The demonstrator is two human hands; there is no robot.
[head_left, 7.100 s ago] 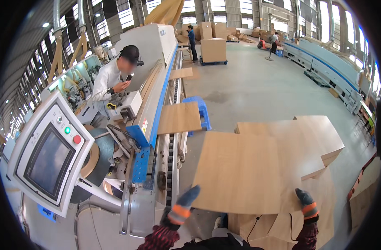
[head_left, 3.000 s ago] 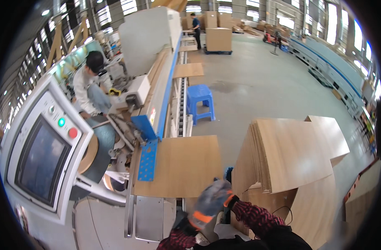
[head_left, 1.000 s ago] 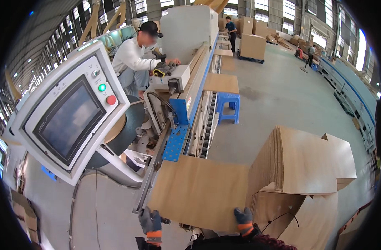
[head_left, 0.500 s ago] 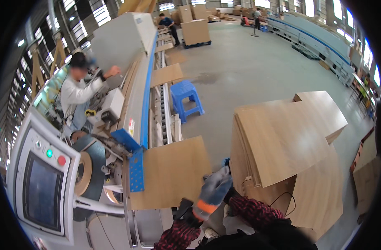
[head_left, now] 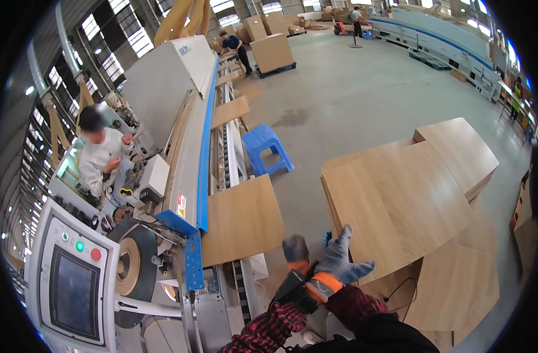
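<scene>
Beside the long edge-banding machine (head_left: 181, 117), a stack of wood panels (head_left: 398, 200) is sitting on the right, and one wood panel (head_left: 241, 219) is lying on the machine's conveyor. Between them, the gloved right hand (head_left: 339, 259) is hovering with fingers spread, the gloved left hand (head_left: 295, 252) loosely open, holding nothing.

One head-worn fisheye view, looking down.
We look steeply onto the machine (head_left: 186, 147) and floor (edges bend near the rim).
</scene>
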